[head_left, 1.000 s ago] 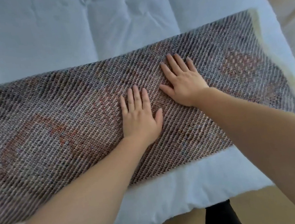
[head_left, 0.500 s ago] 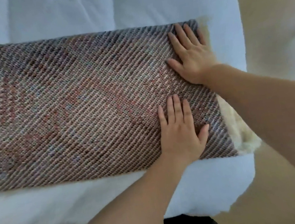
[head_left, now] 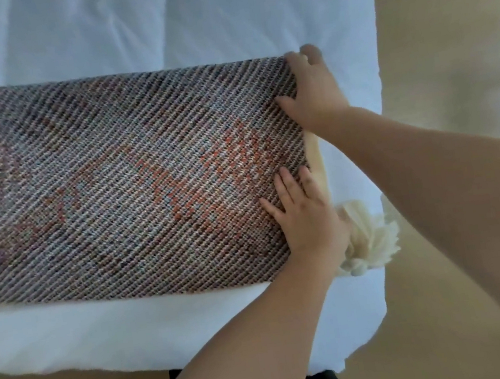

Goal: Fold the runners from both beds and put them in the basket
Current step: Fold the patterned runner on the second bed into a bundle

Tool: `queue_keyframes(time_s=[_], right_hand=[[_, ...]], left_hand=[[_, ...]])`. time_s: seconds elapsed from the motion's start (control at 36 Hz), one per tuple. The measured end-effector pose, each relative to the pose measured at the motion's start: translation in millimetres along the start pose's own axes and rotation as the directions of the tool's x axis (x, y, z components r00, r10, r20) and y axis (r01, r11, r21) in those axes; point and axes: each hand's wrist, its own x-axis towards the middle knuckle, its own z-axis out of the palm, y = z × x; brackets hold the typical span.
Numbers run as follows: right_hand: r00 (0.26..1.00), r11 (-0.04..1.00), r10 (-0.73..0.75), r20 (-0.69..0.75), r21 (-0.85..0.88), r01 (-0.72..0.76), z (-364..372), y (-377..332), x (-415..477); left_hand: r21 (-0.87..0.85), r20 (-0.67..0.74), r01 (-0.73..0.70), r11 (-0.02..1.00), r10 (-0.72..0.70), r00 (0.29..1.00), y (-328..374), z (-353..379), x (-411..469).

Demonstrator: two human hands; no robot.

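While the runner (head_left: 119, 182) lies across the bed (head_left: 154, 19), the left hand (head_left: 305, 217) presses flat on its end; the right hand (head_left: 312, 93) meets the corner farther up the bed, grip unclear; both corners should rise level.

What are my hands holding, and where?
The left hand presses flat on the runner near its tasselled end; the right hand is at the far corner, grip unclear.

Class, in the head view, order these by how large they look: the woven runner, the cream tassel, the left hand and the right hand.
1. woven runner, by far the largest
2. left hand and right hand: much alike, so not ranked
3. cream tassel, smallest, though partly hidden
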Motion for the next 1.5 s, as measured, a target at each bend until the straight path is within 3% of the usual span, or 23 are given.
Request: queue_keyframes(time_s=[0.08, 0.14, 0.22, 0.42, 0.56, 0.64, 0.86, 1.0, 1.19, 1.36, 1.5], right_hand=[[0.984, 0.974, 0.18, 0.006, 0.136, -0.179, -7, -10, 7], [0.934, 0.888, 0.355, 0.046, 0.295, -0.352, -12, -17, 12], [0.879, 0.784, 0.466, 0.1, 0.414, -0.463, -23, -37, 11], [0.938, 0.852, 0.329, 0.111, 0.393, -0.345, -69, -105, -7], [0.974, 0.915, 0.214, 0.072, 0.334, -0.226, -105, -155, -21], [0.984, 0.94, 0.176, 0.038, 0.291, -0.18, -124, -183, -29], [0.994, 0.949, 0.105, 0.008, 0.298, -0.103, -156, -263, -52], [0.999, 0.966, 0.027, -0.017, 0.257, -0.022, -166, -306, -68], [0.999, 0.96, -0.031, -0.018, 0.278, 0.035, -169, -353, -84], [0.997, 0.964, -0.047, 0.055, 0.263, 0.031, -164, -388, -91], [0.994, 0.944, 0.021, 0.105, 0.326, -0.054, -148, -425, -90]], left_hand=[[-0.067, -0.032, -0.025, 0.997, 0.023, 0.999, -10, -11, -10], [-0.119, -0.078, -0.031, 0.992, 0.021, 0.997, -15, -22, -13], [-0.223, -0.091, 0.077, 0.972, -0.1, 0.991, -18, -44, -10], [-0.297, -0.062, 0.198, 0.934, -0.226, 0.972, -7, -81, -27], [-0.558, -0.103, 0.221, 0.8, -0.33, 0.938, -19, -117, -59], [-0.608, -0.167, 0.217, 0.763, -0.391, 0.905, -46, -149, -83], [-0.52, -0.305, 0.107, 0.848, -0.302, 0.903, -119, -236, -156], [-0.381, -0.277, 0.136, 0.915, -0.253, 0.927, -163, -279, -196], [-0.326, -0.339, 0.187, 0.927, -0.299, 0.892, -214, -314, -240], [-0.307, -0.376, 0.167, 0.937, -0.281, 0.883, -259, -331, -262], [-0.307, -0.378, 0.188, 0.933, -0.301, 0.875, -306, -343, -271]])
